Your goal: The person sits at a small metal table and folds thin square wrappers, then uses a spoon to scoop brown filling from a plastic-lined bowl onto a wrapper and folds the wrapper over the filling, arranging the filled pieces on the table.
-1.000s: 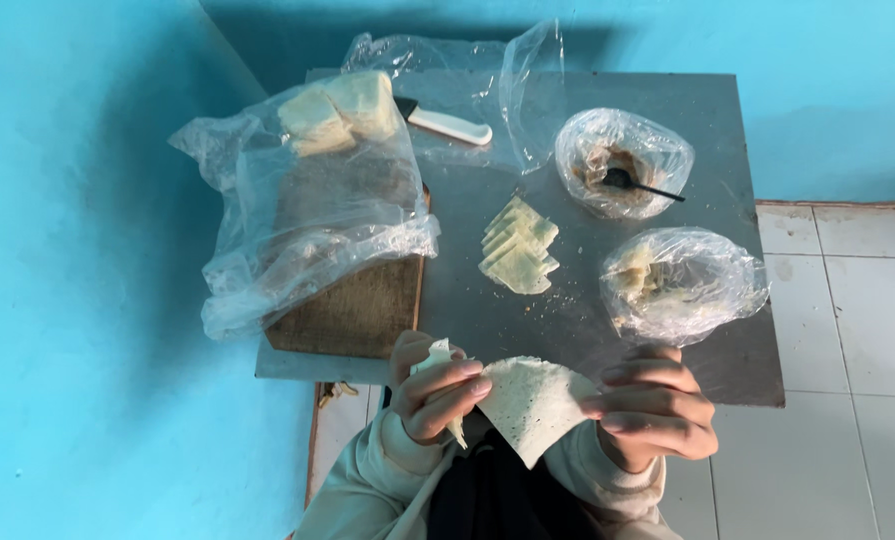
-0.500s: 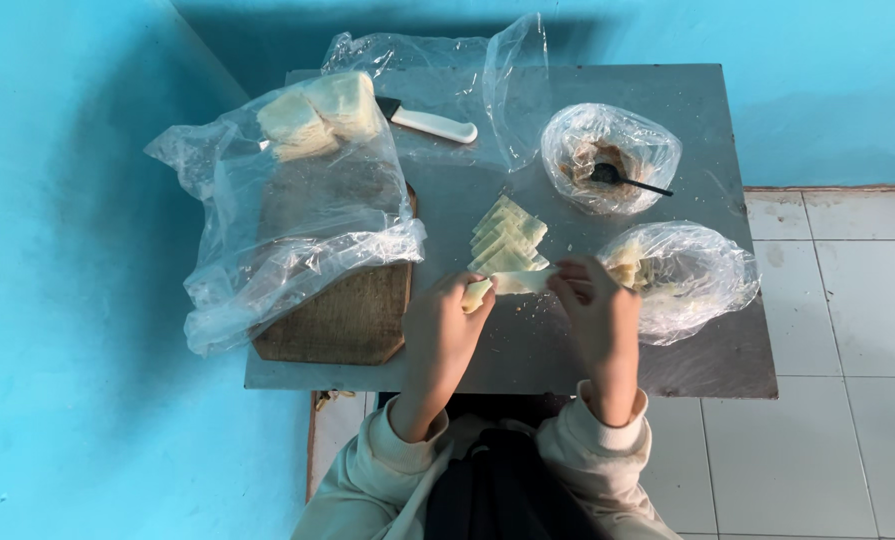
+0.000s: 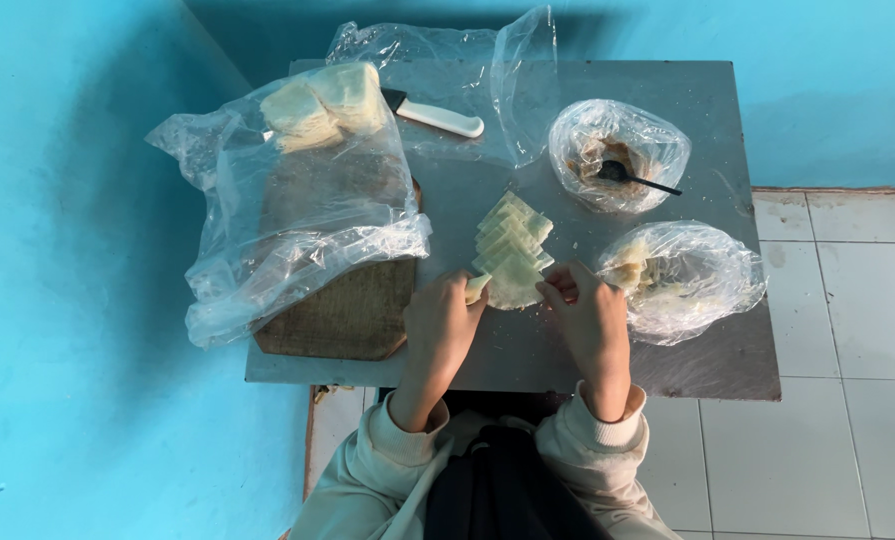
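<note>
1. On the left of the grey metal bench point(image 3: 687, 350), a large clear plastic bag point(image 3: 297, 240) lies across a dark wooden cutting board point(image 3: 342, 315). Inside its far end sits a stack of pale square wrappers point(image 3: 322, 105).
2. Behind it, a knife with a white handle point(image 3: 437, 117) lies on a flattened clear plastic sheet point(image 3: 497, 80).
3. At the far right, a bowl lined with clear plastic point(image 3: 617, 155) holds a brownish filling and a black spoon point(image 3: 632, 177).
4. Nearer on the right, a second plastic-lined bowl point(image 3: 682, 280) holds pale yellowish pieces; what they are cannot be told.
5. In the middle of the bench lies a row of folded pale wrappers point(image 3: 510, 245), overlapping like tiles and running away from the person.
6. The left hand point(image 3: 442, 320) rests on the bench, its fingertips pinching the near left corner of the nearest wrapper.
7. The right hand point(image 3: 587, 315) has its fingers curled, its fingertips touching the same wrapper's right edge, just beside the nearer bowl. Both forearms, in cream sleeves, reach forward from the bench's near edge.
</note>
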Demonstrator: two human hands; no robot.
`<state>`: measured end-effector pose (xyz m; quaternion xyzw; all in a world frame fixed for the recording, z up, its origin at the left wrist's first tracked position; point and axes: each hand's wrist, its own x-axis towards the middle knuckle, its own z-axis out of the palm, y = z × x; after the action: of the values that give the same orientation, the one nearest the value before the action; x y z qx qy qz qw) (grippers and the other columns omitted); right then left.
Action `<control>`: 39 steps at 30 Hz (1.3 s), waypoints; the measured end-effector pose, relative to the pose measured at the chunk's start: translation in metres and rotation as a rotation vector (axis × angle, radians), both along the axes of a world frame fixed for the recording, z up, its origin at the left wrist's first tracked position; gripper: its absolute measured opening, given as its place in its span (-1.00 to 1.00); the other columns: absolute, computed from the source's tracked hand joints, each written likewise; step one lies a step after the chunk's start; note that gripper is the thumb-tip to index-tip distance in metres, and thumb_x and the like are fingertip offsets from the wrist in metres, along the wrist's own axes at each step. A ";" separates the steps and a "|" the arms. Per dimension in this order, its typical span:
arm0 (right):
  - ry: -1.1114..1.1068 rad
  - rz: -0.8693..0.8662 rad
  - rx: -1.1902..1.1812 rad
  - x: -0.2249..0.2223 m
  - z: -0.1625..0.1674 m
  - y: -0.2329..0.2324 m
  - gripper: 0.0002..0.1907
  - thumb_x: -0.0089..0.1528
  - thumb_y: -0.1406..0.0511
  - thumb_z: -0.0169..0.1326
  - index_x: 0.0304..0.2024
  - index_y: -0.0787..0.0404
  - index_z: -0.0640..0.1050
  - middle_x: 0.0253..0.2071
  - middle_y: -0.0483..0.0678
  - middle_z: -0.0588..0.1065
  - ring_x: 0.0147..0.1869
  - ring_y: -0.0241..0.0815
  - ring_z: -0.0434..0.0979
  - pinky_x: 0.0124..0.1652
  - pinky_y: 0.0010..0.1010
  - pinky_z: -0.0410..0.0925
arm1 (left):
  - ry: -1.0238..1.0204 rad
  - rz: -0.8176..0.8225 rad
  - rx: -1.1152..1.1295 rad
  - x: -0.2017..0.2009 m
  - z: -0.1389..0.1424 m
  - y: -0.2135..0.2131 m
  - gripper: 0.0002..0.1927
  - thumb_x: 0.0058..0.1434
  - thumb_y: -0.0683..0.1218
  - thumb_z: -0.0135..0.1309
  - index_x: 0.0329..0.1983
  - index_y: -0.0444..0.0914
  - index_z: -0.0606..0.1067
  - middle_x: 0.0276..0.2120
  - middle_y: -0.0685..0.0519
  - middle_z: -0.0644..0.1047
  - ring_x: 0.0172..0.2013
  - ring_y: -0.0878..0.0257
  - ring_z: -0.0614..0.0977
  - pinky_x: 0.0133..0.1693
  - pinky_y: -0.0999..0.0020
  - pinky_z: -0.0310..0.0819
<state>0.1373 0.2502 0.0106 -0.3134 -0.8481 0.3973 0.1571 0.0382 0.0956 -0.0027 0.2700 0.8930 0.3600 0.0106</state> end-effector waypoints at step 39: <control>0.056 0.430 0.270 -0.010 0.002 -0.019 -0.35 -0.05 0.61 0.13 0.09 0.12 0.62 0.04 -0.02 0.50 0.13 0.06 0.49 0.05 -0.19 0.39 | -0.046 -0.065 0.081 -0.008 0.010 -0.008 -0.77 0.18 -0.10 0.21 -0.08 -0.09 0.65 -0.31 -0.03 0.62 -0.29 -0.05 0.67 -0.25 0.09 0.54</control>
<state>0.1277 0.2309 0.0130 -0.0909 -0.9359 0.3133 0.1330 0.0301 0.0879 0.0071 0.2904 0.8681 0.4013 0.0319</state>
